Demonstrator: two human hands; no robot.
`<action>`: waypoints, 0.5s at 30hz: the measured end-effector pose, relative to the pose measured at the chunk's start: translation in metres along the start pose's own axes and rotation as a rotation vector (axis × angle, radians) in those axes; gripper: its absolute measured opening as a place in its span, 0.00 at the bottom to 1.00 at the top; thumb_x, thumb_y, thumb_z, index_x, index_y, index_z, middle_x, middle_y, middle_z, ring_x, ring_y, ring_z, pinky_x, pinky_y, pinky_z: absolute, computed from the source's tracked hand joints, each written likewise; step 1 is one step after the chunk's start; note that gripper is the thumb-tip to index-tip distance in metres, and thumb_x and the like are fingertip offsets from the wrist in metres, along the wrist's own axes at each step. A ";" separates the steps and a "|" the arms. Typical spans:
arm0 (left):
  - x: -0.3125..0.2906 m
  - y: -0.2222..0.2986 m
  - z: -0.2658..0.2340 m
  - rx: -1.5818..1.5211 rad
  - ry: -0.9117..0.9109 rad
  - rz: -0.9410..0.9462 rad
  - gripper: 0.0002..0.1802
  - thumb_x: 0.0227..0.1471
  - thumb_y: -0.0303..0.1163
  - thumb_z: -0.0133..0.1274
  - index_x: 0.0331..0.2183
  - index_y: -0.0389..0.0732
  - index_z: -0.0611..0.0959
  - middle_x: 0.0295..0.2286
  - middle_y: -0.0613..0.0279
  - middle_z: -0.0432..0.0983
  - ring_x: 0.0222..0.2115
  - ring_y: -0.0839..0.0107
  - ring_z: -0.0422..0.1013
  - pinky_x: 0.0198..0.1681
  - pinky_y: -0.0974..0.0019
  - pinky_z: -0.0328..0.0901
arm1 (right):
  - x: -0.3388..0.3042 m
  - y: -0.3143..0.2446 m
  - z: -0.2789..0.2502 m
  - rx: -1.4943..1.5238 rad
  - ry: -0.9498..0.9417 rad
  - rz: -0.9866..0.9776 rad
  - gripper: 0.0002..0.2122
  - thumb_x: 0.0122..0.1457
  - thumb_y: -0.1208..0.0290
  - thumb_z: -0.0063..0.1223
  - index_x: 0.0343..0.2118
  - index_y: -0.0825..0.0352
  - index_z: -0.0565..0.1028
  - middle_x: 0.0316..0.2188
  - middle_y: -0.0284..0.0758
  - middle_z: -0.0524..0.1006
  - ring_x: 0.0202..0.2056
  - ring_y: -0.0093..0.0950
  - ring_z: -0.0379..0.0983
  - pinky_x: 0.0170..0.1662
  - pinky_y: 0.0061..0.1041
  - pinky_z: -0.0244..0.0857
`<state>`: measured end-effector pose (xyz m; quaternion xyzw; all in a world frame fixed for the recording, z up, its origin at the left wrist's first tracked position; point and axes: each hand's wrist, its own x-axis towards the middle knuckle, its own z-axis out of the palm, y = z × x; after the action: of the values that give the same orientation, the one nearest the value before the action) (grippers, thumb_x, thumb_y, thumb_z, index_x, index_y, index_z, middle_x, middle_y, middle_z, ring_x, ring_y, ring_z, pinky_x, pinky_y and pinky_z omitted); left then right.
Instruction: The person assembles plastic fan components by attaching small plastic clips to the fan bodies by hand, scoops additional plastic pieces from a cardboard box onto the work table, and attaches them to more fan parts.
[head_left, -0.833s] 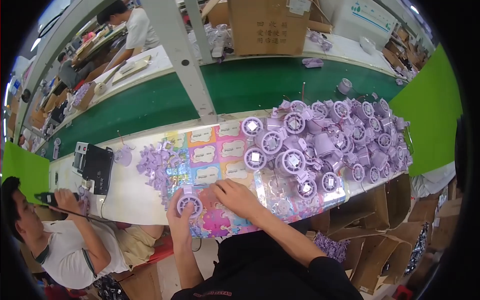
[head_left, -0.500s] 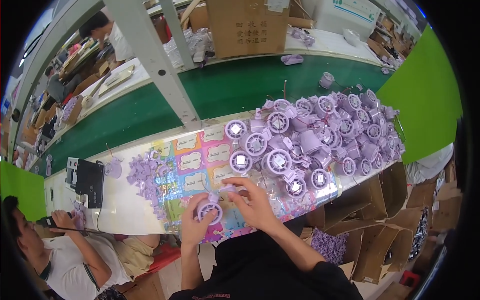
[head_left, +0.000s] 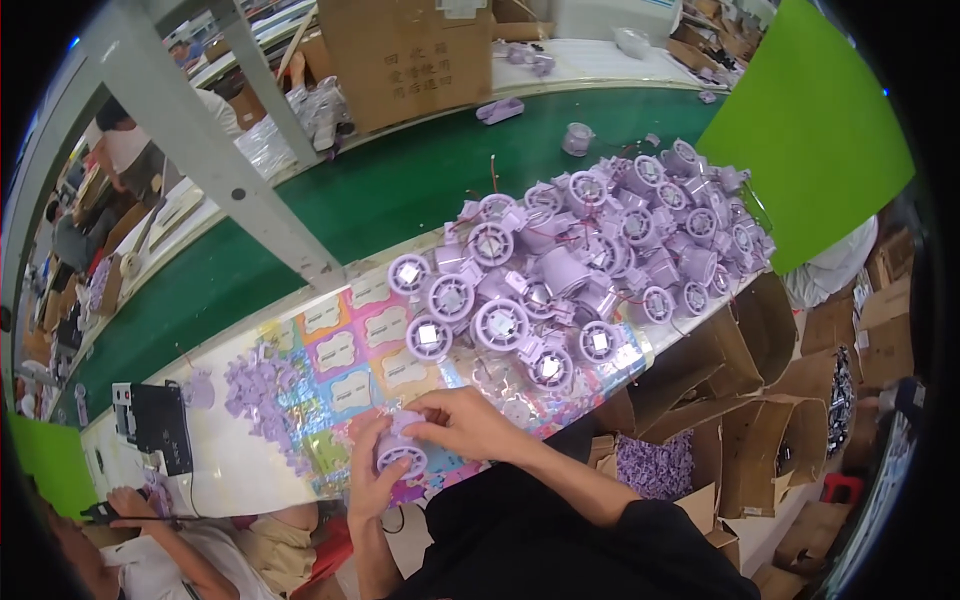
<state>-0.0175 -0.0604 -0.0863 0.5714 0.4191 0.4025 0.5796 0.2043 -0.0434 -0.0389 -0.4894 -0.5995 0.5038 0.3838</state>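
Note:
A light purple round plastic housing (head_left: 401,458) with a spoked ring at one end is gripped by my left hand (head_left: 366,468), thumb across the ring and fingers around its far side. My right hand (head_left: 466,424) pinches a small purple plastic part (head_left: 407,420) against the housing's upper side; the fingers partly hide it. Both hands are over the colourful patterned sheet (head_left: 352,390) on the table. Just beyond them, to the right, lies a big heap of similar purple housings (head_left: 560,270), several with white squares in the ring and thin red wires.
Small loose purple parts (head_left: 262,392) form a pile left of my hands. Farther left are a black box device (head_left: 160,430) and a co-worker's hand (head_left: 130,505) with a tool. A green belt (head_left: 400,190) runs behind a metal post (head_left: 240,190). Cardboard boxes (head_left: 775,450) stand lower right.
My right hand has brought the small purple part from beside the housing onto its upper side. The whole view has shifted, with the heap now farther left in it.

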 end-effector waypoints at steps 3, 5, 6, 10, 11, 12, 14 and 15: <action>0.003 -0.006 0.022 -0.170 0.059 -0.024 0.28 0.46 0.28 0.54 0.51 0.31 0.72 0.49 0.57 0.68 0.51 0.65 0.66 0.54 0.64 0.61 | -0.003 -0.002 0.002 -0.039 0.043 0.001 0.14 0.55 0.67 0.64 0.40 0.71 0.79 0.24 0.39 0.80 0.25 0.25 0.76 0.30 0.25 0.70; 0.004 0.001 0.040 -0.340 0.240 0.015 0.24 0.49 0.27 0.53 0.49 0.30 0.73 0.44 0.59 0.70 0.48 0.67 0.68 0.52 0.65 0.62 | -0.004 0.001 0.001 0.012 0.062 0.021 0.14 0.55 0.67 0.64 0.39 0.71 0.78 0.24 0.38 0.80 0.24 0.25 0.76 0.30 0.25 0.70; 0.005 0.001 0.040 -0.340 0.235 0.015 0.24 0.49 0.27 0.53 0.49 0.30 0.73 0.44 0.59 0.70 0.48 0.67 0.68 0.52 0.65 0.62 | -0.005 0.002 0.001 0.065 0.075 0.043 0.14 0.55 0.67 0.64 0.38 0.72 0.77 0.24 0.38 0.79 0.24 0.24 0.76 0.30 0.26 0.70; 0.007 0.009 0.040 -0.270 0.169 -0.037 0.15 0.55 0.27 0.50 0.44 0.31 0.75 0.41 0.60 0.73 0.42 0.69 0.69 0.49 0.66 0.63 | -0.012 -0.002 -0.007 0.016 -0.006 0.058 0.13 0.56 0.67 0.64 0.37 0.72 0.76 0.25 0.37 0.79 0.25 0.24 0.76 0.31 0.26 0.70; 0.009 0.013 0.040 -0.204 0.155 -0.071 0.12 0.56 0.28 0.49 0.42 0.32 0.75 0.40 0.59 0.73 0.41 0.70 0.69 0.48 0.67 0.63 | -0.012 -0.005 -0.010 0.013 -0.030 0.073 0.14 0.56 0.66 0.64 0.37 0.72 0.76 0.25 0.37 0.79 0.25 0.24 0.75 0.30 0.26 0.69; 0.010 0.013 0.040 -0.203 0.154 -0.074 0.12 0.56 0.28 0.49 0.42 0.32 0.75 0.40 0.59 0.73 0.41 0.70 0.69 0.48 0.67 0.63 | -0.012 -0.006 -0.011 0.010 -0.055 0.088 0.14 0.57 0.66 0.63 0.37 0.73 0.76 0.26 0.37 0.78 0.25 0.25 0.75 0.30 0.26 0.69; 0.011 0.012 0.038 -0.244 0.117 0.012 0.07 0.58 0.30 0.52 0.36 0.35 0.75 0.35 0.60 0.74 0.35 0.73 0.70 0.41 0.68 0.65 | -0.015 -0.002 -0.009 0.027 -0.058 0.069 0.14 0.57 0.65 0.63 0.37 0.72 0.76 0.26 0.37 0.78 0.26 0.24 0.75 0.30 0.26 0.68; 0.013 0.013 0.037 -0.244 0.111 0.010 0.07 0.58 0.30 0.52 0.36 0.35 0.75 0.35 0.60 0.74 0.35 0.73 0.70 0.41 0.68 0.65 | -0.016 0.000 -0.009 0.041 -0.063 0.047 0.14 0.57 0.65 0.63 0.37 0.72 0.76 0.25 0.37 0.78 0.26 0.24 0.74 0.30 0.25 0.68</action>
<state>0.0223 -0.0601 -0.0737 0.4754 0.3958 0.4843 0.6187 0.2162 -0.0566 -0.0361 -0.4792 -0.5891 0.5401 0.3629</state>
